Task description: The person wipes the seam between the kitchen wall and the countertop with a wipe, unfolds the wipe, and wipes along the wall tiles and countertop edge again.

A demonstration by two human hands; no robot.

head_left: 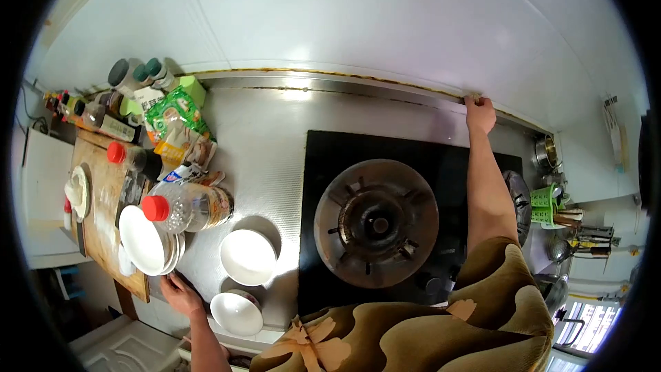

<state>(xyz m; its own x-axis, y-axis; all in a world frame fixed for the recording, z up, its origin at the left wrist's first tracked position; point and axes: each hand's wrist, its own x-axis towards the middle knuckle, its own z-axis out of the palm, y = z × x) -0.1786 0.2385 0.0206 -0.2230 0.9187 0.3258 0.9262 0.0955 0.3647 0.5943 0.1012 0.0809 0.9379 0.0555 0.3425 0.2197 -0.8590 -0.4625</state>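
My right hand (480, 111) reaches over the stove to the metal ledge (385, 89) at the foot of the wall. Its fingers are closed and pressed against the ledge, on something small and brownish that I cannot make out. My left hand (180, 294) rests at the counter's front edge, fingers stretched out, just below a stack of white plates (142, 240). It holds nothing that I can see. Two white bowls stand to its right, a larger bowl (248, 257) and a smaller bowl (237, 313). Below my right arm lies the black gas stove (375, 224) with its round burner.
A red-capped plastic bottle (196, 207) stands behind the plates. Food packets (177, 116) and several jars crowd the back left. A wooden cutting board (103, 220) lies at the left. Green baskets (544, 205) and ladles hang at the right.
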